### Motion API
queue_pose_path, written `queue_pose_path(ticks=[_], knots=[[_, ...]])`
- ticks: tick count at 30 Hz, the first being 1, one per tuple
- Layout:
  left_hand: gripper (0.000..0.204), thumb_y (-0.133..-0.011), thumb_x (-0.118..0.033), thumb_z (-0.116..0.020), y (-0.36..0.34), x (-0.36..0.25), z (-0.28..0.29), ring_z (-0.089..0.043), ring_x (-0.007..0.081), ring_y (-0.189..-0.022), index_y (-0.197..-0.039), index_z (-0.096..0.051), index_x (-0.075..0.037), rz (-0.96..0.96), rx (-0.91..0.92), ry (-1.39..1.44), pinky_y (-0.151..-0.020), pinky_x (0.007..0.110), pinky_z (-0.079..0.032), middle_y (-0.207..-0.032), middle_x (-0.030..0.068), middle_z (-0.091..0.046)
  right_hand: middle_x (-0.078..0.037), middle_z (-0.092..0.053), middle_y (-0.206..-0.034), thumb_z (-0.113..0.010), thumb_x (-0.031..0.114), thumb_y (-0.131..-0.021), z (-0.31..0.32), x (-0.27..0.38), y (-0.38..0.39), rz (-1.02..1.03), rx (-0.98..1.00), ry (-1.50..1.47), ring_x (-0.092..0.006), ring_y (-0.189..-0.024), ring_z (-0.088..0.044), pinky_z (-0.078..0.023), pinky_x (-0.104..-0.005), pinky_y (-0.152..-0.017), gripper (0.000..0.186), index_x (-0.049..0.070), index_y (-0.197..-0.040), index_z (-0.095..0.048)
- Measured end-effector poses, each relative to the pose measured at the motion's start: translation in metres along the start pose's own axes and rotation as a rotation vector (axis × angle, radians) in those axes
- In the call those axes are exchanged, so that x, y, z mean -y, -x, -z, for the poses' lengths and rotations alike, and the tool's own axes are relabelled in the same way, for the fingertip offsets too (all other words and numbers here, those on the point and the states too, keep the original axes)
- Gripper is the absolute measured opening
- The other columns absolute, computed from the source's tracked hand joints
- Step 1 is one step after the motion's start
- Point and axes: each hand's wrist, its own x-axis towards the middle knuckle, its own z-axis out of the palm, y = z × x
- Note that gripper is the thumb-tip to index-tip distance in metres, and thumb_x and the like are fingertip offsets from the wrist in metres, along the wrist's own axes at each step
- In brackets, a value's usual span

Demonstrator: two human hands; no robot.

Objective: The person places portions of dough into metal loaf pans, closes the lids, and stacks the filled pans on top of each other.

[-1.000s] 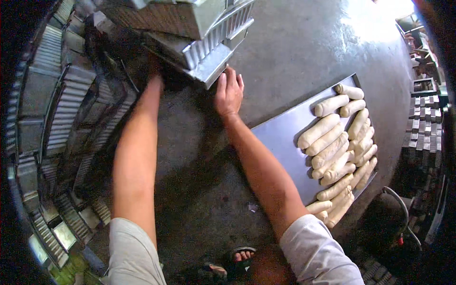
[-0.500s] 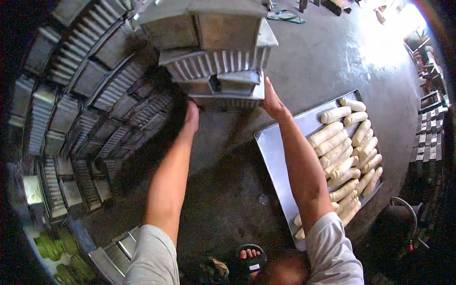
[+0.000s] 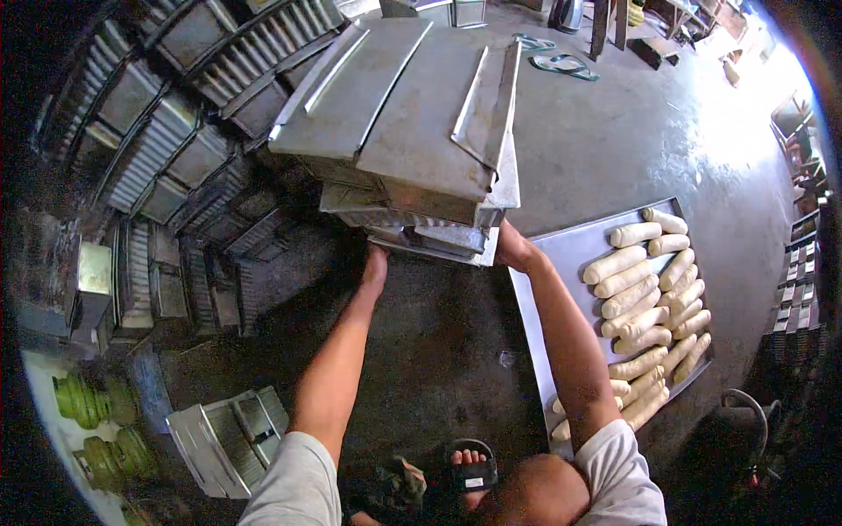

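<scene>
I hold up a stack of grey metal baking tins (image 3: 408,131) with flat lids on top, raised close to my head. My left hand (image 3: 375,261) grips the stack's underside on the left. My right hand (image 3: 511,248) grips its lower right edge. The fingers of both hands are hidden under the tins. To my right a flat metal tray (image 3: 561,254) lies on the concrete floor. It carries several pale rolled dough logs (image 3: 645,311) in rows.
Rows of ribbed metal tins (image 3: 167,167) cover the floor on the left. A small group of tins (image 3: 230,438) lies near my left knee. Green round objects (image 3: 83,399) sit at lower left. My sandalled foot (image 3: 474,469) is below. Sandals (image 3: 553,57) lie far ahead.
The stack of tins has risen from the floor toward my head and now fills the upper middle. Both hands stayed under it, arms stretched further.
</scene>
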Motion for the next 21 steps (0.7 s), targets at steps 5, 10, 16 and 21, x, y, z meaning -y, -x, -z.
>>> queue_pose_path(ticks=[5,10,16,21], knots=[[0.057,-0.098,-0.053,-0.045,0.048,-0.091,0.010,-0.058,0.0208,-0.100,-0.126,-0.052,-0.004,-0.077,-0.163,0.055,-0.087,0.034,-0.048,-0.112,0.0123,-0.060,0.002,-0.051,-0.073,-0.026,0.061,-0.099,0.042,0.013,0.049,0.296,-0.676,0.185,-0.0146,-0.065,-0.042,-0.035,-0.0318,-0.060,0.069,0.005,-0.093,-0.066],[0.068,-0.096,-0.061,-0.038,0.116,-0.333,-0.006,-0.048,0.0227,-0.118,-0.130,-0.053,-0.004,-0.447,-0.019,0.214,-0.101,0.038,-0.034,-0.124,0.0099,-0.058,-0.017,-0.062,-0.119,-0.039,0.056,-0.098,-0.112,0.146,0.122,0.764,-0.616,0.161,-0.0263,-0.110,-0.058,-0.046,-0.0400,-0.091,0.065,-0.003,-0.121,-0.058],[0.042,-0.086,-0.029,-0.071,0.107,-0.372,-0.046,-0.056,0.0153,-0.103,-0.119,-0.062,-0.005,-0.435,0.291,-0.108,-0.095,0.032,-0.040,-0.112,0.0036,-0.064,-0.025,-0.065,-0.113,-0.051,0.056,-0.092,-0.129,0.199,0.143,0.512,-0.725,0.843,-0.0332,-0.103,-0.065,-0.048,-0.0380,-0.090,0.064,-0.002,-0.112,-0.065],[0.048,-0.078,-0.014,-0.077,0.284,-0.362,-0.001,-0.061,0.0155,-0.096,-0.116,-0.057,0.005,-0.687,0.057,-0.238,-0.081,0.031,-0.051,-0.103,0.0069,-0.065,-0.016,-0.068,-0.100,-0.074,0.017,-0.082,-0.203,0.128,0.220,0.767,-0.453,0.328,-0.0226,-0.097,-0.066,-0.053,-0.0354,-0.081,0.054,-0.003,-0.127,-0.052]])
